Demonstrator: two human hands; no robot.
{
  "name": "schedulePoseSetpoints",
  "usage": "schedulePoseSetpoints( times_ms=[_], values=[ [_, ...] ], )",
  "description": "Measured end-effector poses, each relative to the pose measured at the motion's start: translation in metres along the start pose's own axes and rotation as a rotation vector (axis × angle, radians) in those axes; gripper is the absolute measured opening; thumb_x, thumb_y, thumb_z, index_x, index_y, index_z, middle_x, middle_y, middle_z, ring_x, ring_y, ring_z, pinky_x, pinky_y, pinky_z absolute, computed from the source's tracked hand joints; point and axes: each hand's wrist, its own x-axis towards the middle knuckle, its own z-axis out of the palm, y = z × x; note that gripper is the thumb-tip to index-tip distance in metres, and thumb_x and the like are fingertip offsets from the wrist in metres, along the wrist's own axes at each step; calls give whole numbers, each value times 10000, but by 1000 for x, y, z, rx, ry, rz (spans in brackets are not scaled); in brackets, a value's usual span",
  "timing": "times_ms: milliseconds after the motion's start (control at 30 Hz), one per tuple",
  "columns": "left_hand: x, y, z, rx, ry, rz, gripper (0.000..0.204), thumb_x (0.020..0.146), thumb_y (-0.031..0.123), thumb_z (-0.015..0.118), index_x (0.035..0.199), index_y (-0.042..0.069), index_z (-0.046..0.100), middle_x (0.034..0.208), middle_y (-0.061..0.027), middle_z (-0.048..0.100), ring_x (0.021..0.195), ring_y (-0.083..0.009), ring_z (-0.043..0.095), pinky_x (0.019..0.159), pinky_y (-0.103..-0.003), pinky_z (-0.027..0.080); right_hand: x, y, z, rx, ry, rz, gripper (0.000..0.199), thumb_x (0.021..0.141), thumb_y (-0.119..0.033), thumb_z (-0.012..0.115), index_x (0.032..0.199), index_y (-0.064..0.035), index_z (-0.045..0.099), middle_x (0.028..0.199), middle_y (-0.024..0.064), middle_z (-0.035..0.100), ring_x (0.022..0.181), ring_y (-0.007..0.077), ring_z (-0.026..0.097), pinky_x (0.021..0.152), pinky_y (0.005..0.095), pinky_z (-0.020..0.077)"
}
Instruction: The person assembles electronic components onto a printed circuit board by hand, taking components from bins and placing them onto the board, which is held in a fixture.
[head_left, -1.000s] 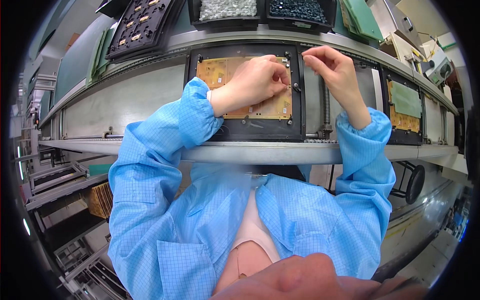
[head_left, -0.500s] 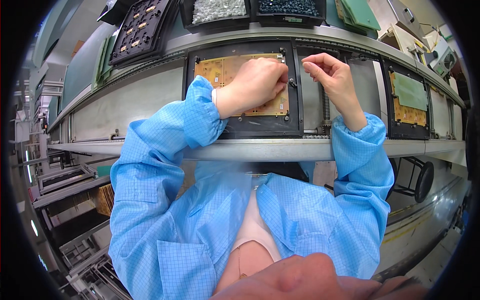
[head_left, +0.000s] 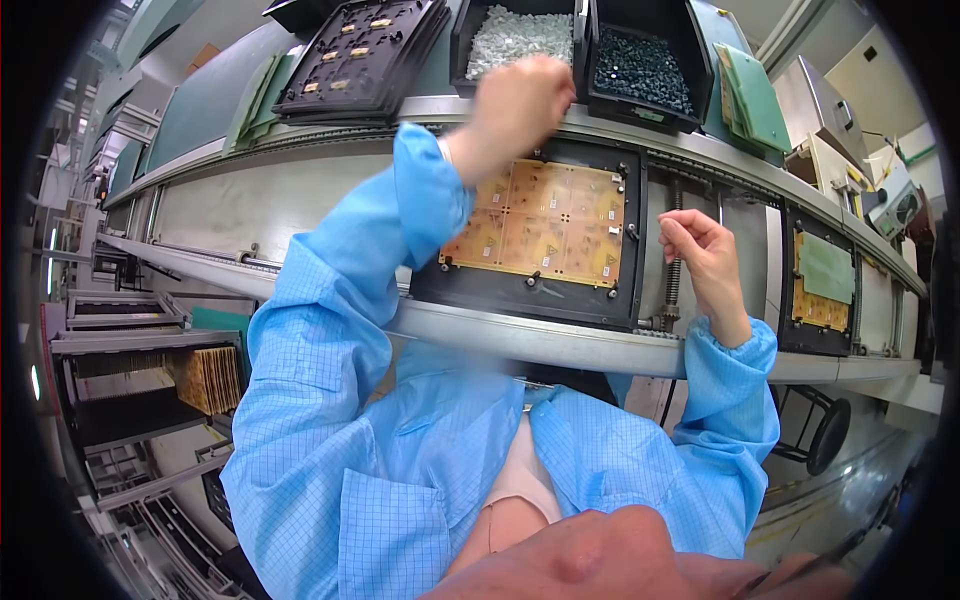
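My left hand [head_left: 522, 108] is blurred and raised over the front edge of a black bin [head_left: 462, 62] of small white parts [head_left: 520, 40]. Its fingers are curled in; whatever they hold, if anything, is hidden. Below it lies an orange circuit board panel [head_left: 545, 225] in a black carrier frame [head_left: 560, 300], with small white pieces near its right edge. My right hand [head_left: 703, 260] hovers just right of that frame, thumb and fingertips pinched together. Anything between those fingertips is too small to make out.
Beside the white parts stands a black bin of dark blue parts [head_left: 645, 75]. A stacked black tray [head_left: 360, 60] lies at the back left. Green sheets [head_left: 755, 100] lean at the back right. Another carrier [head_left: 822, 280] sits on the rail track to the right.
My left hand has risen from the board panel to the bin of white parts, uncovering the panel. My right hand stays pinched beside the frame. The whole view has shifted.
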Motion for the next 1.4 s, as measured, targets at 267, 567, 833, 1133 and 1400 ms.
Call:
schedulePoseSetpoints(
  times_ms=[267,567,833,1133,1400],
  values=[
    [40,-55,20,156,-266,-151,131,817,241,719,867,125,757,927,-110,722,942,-311,686,828,-425,541,-4,3,-1,154,-163,159,235,965,-93,640,1163,27,683,982,95,715,852,119,662,800,259,551],
    [41,-63,15,14,-50,-3,166,846,181,692,948,58,735,855,-142,720,801,-302,703,735,-385,556,1,18,-1,153,-173,161,210,951,-89,667,1132,17,689,969,56,690,878,108,650,799,250,545],
    [4,-18,-22,-499,-33,-122,168,883,139,679,986,14,723,832,-156,712,749,-235,697,691,-336,540,-1,21,10,-295,-9,-13,127,935,-79,688,1014,20,699,882,24,659,765,93,612,709,225,504],
    [-29,-35,-18,-632,-181,-102,245,997,226,625,1144,58,727,925,-43,726,823,-101,668,766,-240,555,-3,19,22,-747,136,-275,82,894,-67,712,907,14,707,775,63,583,618,116,519,576,263,434],
    [-26,-9,-36,-861,-223,-350,196,968,134,630,1037,-28,715,848,-48,718,767,-102,656,707,-255,542,-4,22,23,-782,194,-288,93,895,-81,714,903,11,710,759,67,577,603,123,518,566,270,435]
  ],
)
